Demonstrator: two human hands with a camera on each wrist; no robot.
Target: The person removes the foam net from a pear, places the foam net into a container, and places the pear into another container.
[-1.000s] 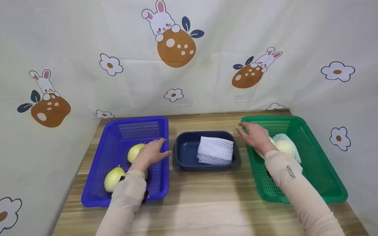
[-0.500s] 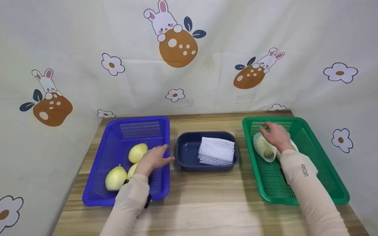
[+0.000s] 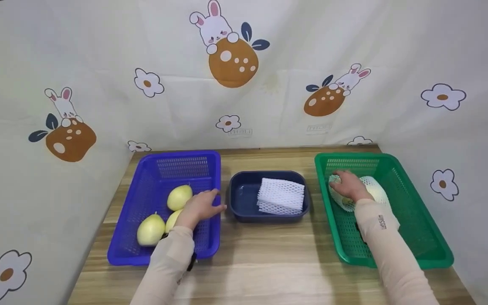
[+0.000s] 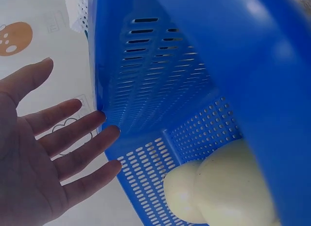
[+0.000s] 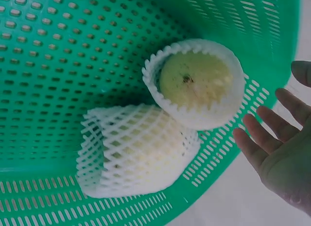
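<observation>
My left hand [image 3: 201,207] hovers by the right rim of the blue basket [image 3: 126,207], its fingers extended and nothing in its grasp. Three yellow-green pears lie in that basket: one at the back [image 3: 179,197], one at the front [image 3: 151,230], and one [image 3: 173,220] partly behind my hand. Over the green basket [image 3: 409,237], my right hand [image 3: 350,186] overlaps a pear in a white foam net [image 3: 345,205]. In the right wrist view its fingers are loosely spread, beside the upright netted pear [image 5: 204,80]. A second netted pear [image 5: 141,153] lies on its side.
Between the two baskets stands a dark blue tub [image 3: 244,195] with a stack of flat white foam nets [image 3: 281,195] at its right side. A wooden table [image 3: 265,262] carries everything. Behind and at both sides hangs a pale curtain [image 3: 176,114] printed with rabbits and flowers.
My right hand has gone from the green basket's left rim to over the netted pears, then down toward the left one. The left hand has drifted slightly right, showing more of the third pear.
</observation>
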